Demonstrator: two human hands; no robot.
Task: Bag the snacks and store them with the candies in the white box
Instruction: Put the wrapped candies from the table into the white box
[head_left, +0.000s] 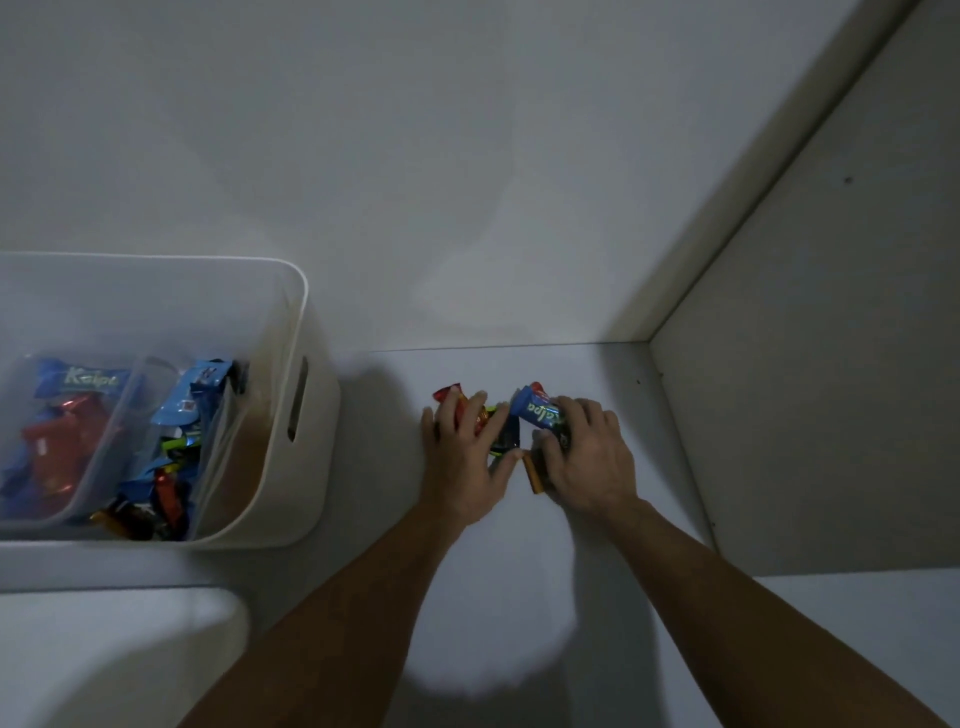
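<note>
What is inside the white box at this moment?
The white box holds clear bags packed with wrapped candies: blue wrappers, a red pack, some dark and orange pieces near the front. The box's near wall covers its bottom, so anything underneath cannot be seen.

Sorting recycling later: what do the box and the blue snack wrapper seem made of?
The white box looks like matte moulded plastic: rounded corners and a cut handle slot. The blue wrapper under the right hand looks like glossy foil or plastic film, creased and glinting; which one is unclear.
</note>
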